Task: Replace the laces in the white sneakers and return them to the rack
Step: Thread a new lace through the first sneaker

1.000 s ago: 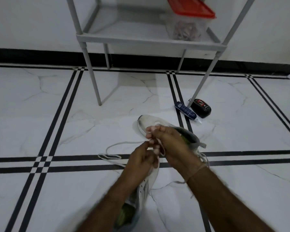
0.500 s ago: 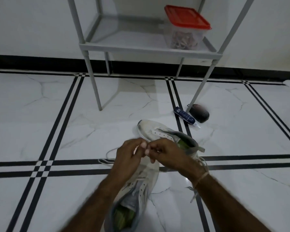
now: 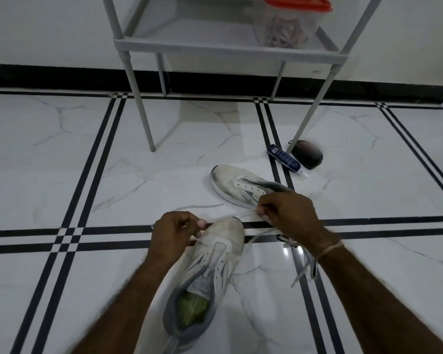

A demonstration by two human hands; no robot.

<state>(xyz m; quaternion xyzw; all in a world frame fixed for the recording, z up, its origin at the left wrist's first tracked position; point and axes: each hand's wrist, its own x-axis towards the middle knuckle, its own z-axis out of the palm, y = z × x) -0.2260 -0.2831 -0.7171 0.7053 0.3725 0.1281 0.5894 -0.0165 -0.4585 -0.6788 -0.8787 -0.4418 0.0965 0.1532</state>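
Lace (image 3: 243,215) now stretches across the toe of the near sneaker (image 3: 216,254) on the floor (image 3: 113,175); left hand (image 3: 175,232) and right hand (image 3: 285,213) have drawn apart, each grip pinching it. Threading probably follows.

text: none legible | blue tube (image 3: 283,158) label: blurred | sneaker tongue tag (image 3: 199,287): blurred

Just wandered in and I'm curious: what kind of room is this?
Probably a room in a home, perhaps near the entrance: glossy white marble-look floor tiles with black stripes, a grey tube-frame rack against the wall, and two worn white sneakers on the floor.
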